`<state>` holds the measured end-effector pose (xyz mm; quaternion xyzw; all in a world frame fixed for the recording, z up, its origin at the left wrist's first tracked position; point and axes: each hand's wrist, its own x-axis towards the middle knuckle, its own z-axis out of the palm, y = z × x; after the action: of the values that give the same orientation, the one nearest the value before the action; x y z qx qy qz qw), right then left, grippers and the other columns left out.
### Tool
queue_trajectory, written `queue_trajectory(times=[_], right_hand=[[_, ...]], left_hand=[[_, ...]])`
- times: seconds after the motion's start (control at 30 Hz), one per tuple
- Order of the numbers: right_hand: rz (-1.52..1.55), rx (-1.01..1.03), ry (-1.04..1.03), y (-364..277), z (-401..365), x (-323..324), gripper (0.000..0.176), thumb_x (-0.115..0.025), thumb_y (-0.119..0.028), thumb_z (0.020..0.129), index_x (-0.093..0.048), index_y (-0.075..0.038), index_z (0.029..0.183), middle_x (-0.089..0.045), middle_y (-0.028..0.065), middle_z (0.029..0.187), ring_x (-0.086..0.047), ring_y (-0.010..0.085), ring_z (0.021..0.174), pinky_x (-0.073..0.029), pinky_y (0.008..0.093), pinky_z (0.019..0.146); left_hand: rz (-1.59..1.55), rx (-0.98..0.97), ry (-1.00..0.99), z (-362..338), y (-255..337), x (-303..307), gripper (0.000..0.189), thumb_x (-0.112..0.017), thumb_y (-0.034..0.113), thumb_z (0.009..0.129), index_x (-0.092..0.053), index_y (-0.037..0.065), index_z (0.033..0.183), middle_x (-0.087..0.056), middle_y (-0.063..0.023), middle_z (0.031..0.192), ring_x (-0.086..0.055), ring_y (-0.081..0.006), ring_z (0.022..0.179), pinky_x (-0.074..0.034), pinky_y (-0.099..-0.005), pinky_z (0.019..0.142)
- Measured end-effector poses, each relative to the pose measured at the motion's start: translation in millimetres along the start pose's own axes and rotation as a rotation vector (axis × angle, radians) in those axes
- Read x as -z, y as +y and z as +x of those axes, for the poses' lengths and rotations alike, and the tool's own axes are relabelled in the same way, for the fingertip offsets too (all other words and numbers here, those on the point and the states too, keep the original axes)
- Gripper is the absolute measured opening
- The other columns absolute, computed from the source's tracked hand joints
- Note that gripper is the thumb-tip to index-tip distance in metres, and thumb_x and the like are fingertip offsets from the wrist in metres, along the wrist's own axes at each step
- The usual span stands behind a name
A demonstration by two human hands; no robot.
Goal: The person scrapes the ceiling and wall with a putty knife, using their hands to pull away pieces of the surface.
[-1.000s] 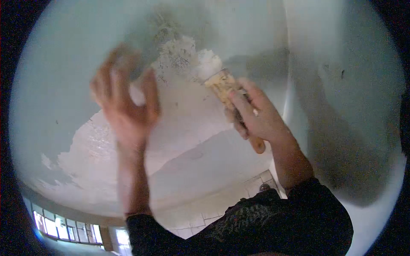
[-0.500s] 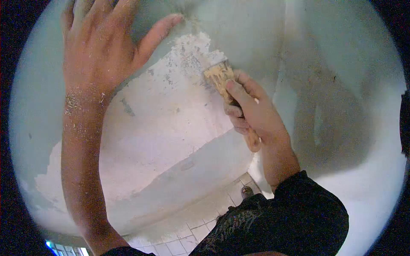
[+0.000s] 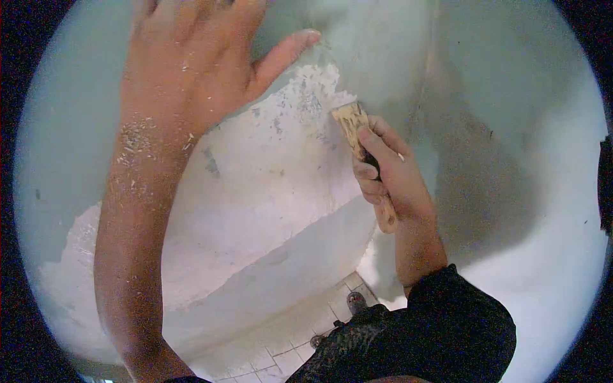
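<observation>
The right hand (image 3: pixel 402 169) has its fingers tight round the scraper (image 3: pixel 350 125), which slants up and left to the white patch (image 3: pixel 262 185), left hand (image 3: pixel 188 73) spread.

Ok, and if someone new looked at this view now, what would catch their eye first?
Probably the left hand, looming large at upper left, with pale flecks scattered over its wrist. Next comes the big pale patch across the middle of the greenish wall. Right of centre, the right hand grips a scraper, its blade at the patch's upper-right edge.
</observation>
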<state>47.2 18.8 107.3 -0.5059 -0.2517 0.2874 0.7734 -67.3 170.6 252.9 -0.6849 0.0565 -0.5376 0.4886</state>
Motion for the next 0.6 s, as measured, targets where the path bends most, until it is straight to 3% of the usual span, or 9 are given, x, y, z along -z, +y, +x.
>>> queue_trajectory(times=[0.13, 0.27, 0.47, 0.6], right_hand=[[-0.03, 0.019, 0.015, -24.3, -3.8, -4.4, 0.011, -0.051, -0.026, 0.094, -0.053, -0.017, 0.099, -0.039, -0.0044, 0.052, -0.029, 0.0025, 0.036, -0.021, 0.0184, 0.031], [-0.033, 0.021, 0.021, -8.0, -0.9, 0.2, 0.01, -0.052, -0.026, 0.093, -0.052, -0.017, 0.097, -0.038, -0.0045, 0.052, -0.03, 0.0025, 0.036, -0.021, 0.0186, 0.031], [-0.098, 0.056, 0.02, -18.3, 1.0, -1.5, 0.009, -0.053, -0.026, 0.093, -0.053, -0.018, 0.096, -0.038, -0.0048, 0.052, -0.032, 0.0027, 0.036, -0.022, 0.0184, 0.03], [-0.14, 0.049, 0.055, -6.9, 6.6, 2.5, 0.015, -0.051, -0.03, 0.093, -0.051, -0.015, 0.092, -0.041, -0.0036, 0.053, -0.03, 0.0056, 0.036, -0.025, 0.0218, 0.031]], left_hand=[[-0.054, 0.002, -0.02, 6.4, -7.9, 4.1, 0.052, -0.056, 0.047, 0.084, -0.052, 0.001, 0.107, -0.048, -0.0188, 0.12, -0.042, -0.0338, 0.117, -0.031, -0.0529, 0.1], [-0.164, 0.02, 0.074, -4.4, -6.6, -2.8, 0.051, -0.055, 0.048, 0.084, -0.053, 0.002, 0.106, -0.047, -0.0182, 0.12, -0.041, -0.0331, 0.119, -0.03, -0.0532, 0.101], [0.02, 0.089, -0.055, 0.2, -3.4, 2.2, 0.05, -0.055, 0.049, 0.084, -0.053, 0.003, 0.105, -0.047, -0.0175, 0.12, -0.04, -0.0325, 0.119, -0.029, -0.0531, 0.102], [-0.022, 0.018, -0.143, 2.6, -9.7, 17.1, 0.049, -0.055, 0.049, 0.084, -0.053, 0.004, 0.104, -0.047, -0.017, 0.12, -0.04, -0.032, 0.119, -0.029, -0.053, 0.102]])
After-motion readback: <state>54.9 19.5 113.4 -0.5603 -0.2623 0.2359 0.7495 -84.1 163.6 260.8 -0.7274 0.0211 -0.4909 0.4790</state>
